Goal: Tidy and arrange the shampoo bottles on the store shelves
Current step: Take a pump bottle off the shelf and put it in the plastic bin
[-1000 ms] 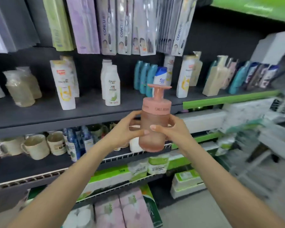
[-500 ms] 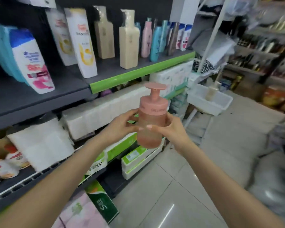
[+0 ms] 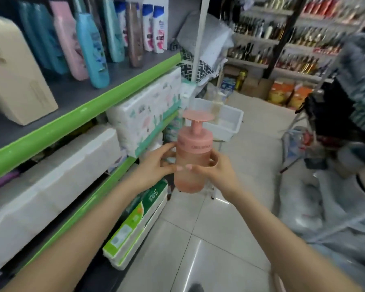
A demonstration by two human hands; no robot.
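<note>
I held the bottle (image 3: 190, 163) upright between both hands, left (image 3: 154, 165) and right (image 3: 216, 171) fingers curled around its smooth, probably slippery, rigid waist below the pump.

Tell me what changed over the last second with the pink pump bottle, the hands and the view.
The view swung right: from facing the shampoo shelf to looking down the aisle, past its green edge toward a white bin on the floor. The pink pump bottle went along with it, away from the shelf. Nothing was let go: left hand and right hand still hold the bottle upright between them, same grip.
</note>
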